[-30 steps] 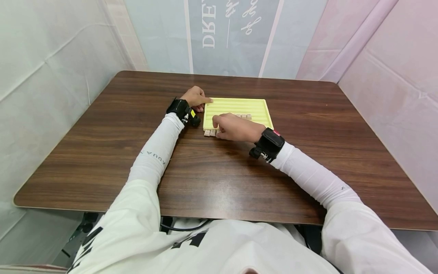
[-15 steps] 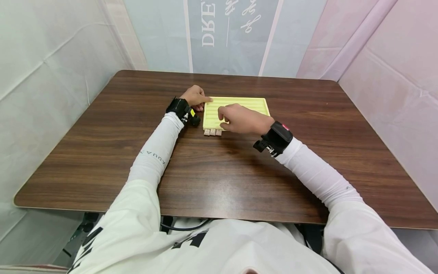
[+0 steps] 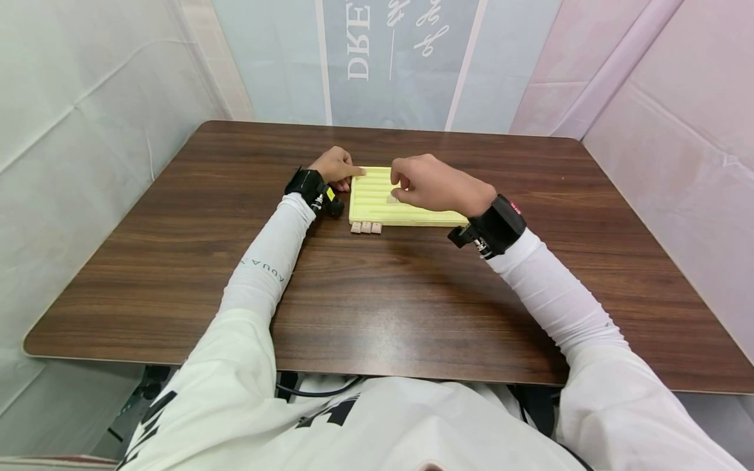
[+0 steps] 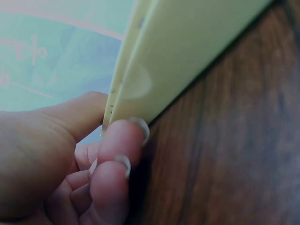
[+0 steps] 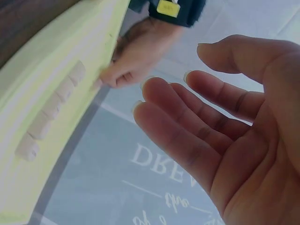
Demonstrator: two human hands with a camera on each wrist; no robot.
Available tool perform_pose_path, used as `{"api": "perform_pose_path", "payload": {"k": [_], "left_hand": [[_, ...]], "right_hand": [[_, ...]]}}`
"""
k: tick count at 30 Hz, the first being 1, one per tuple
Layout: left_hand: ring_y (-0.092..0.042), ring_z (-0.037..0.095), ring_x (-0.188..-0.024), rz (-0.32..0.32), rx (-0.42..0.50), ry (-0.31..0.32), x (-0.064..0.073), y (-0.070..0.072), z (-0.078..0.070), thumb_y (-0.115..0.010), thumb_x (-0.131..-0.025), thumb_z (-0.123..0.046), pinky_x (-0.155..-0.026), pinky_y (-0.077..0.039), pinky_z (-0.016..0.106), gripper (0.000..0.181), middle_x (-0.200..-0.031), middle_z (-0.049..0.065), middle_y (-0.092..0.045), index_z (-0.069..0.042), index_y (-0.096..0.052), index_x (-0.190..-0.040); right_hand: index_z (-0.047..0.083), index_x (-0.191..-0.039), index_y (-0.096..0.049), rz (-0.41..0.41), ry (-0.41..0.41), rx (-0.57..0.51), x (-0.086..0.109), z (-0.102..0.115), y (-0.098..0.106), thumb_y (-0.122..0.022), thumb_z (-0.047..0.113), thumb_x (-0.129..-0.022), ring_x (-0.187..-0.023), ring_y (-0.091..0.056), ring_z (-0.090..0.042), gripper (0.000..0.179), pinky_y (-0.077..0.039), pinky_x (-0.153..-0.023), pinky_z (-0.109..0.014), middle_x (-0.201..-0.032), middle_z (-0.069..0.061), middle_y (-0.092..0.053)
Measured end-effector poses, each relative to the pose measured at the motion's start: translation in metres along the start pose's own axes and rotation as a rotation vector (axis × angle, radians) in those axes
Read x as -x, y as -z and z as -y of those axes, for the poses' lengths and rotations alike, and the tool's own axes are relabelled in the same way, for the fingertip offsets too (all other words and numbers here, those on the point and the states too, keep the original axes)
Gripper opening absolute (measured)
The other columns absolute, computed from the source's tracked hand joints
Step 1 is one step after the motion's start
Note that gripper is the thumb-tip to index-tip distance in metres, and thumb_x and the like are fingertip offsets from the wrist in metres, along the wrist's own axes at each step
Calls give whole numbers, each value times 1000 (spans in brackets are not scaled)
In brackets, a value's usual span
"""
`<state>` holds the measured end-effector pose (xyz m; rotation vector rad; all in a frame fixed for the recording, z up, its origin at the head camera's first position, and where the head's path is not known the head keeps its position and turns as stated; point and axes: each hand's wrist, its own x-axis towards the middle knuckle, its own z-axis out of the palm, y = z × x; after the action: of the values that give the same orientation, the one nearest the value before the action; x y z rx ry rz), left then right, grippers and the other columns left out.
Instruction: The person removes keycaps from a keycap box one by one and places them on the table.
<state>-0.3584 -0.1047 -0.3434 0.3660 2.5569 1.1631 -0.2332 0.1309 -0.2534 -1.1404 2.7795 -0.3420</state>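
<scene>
Yellow tray [image 3: 374, 209] | left hand [image 3: 333, 167] pinches its corner | right hand [image 3: 440, 184] hovers above, fingers [image 5: 177, 140] relaxed, parted

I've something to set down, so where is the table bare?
Bare patches of the wood-grain table: left of the left sleeve, right of the right sleeve, and between both sleeves up to the near row of beige blocks. Crowded: the yellow tray, left hand holding its left edge, right hand above it, more blocks inside.
</scene>
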Motion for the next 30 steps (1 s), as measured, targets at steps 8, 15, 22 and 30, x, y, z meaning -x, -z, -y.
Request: {"api": "perform_pose_path", "payload": {"k": [8,15,22,30], "left_hand": [[-58,8,-46,7,2,-18,0,1,2,-63,-94,-30,-50,-53,23,29,-59,-1,-55,-5,-54,-83],[-57,7,-47,10,-3,-25,1,1,2,-62,-95,-28,-50,-51,21,28,-60,-1,-56,-5,-53,-83],[-57,6,-46,17,-11,-33,0,3,3,-62,-95,-29,-50,-52,21,28,-58,-2,-56,-4,-53,-84],[-57,6,-45,13,-12,-31,-1,2,4,-63,-94,-30,-51,-53,21,28,-59,-2,-57,-4,-55,-85]], "right_hand": [[6,-118,-54,-44,-33,-5,7,-7,14,-53,21,-99,-100,-59,-22,24,-49,-89,-34,-108,-9,-60],[6,-115,-55,-79,-54,-13,10,-13,22,-52,22,-99,-97,-60,-23,22,-49,-86,-36,-105,-9,-62],[9,-110,-57,-107,-89,-33,17,-16,35,-51,23,-99,-93,-62,-20,19,-51,-82,-36,-103,-5,-63],[8,-112,-56,-142,-110,-35,25,-20,43,-50,26,-100,-95,-61,-21,23,-49,-85,-36,-103,-7,-65]]}}
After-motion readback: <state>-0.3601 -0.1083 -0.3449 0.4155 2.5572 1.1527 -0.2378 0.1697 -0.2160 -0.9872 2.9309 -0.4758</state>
